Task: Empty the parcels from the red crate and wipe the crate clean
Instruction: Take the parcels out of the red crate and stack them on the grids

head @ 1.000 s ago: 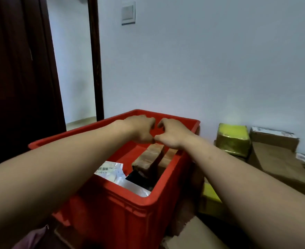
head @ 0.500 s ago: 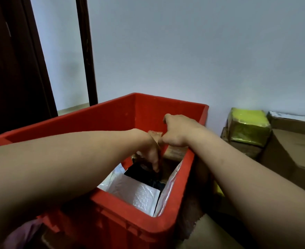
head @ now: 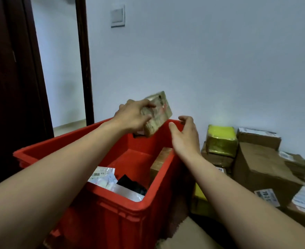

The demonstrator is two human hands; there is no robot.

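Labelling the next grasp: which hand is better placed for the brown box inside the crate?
Right, probably. The right hand is open and empty, just above the crate wall that the box stands against. The left hand grips a parcel above the crate.

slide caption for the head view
Left hand holds a brown parcel above the red crate, right hand open beside it.

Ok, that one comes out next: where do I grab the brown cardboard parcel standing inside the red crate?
Grip its top edge from above, fingers on both broad faces. The brown cardboard parcel stands on edge against the red plastic crate's right wall, so its top looks most reachable.
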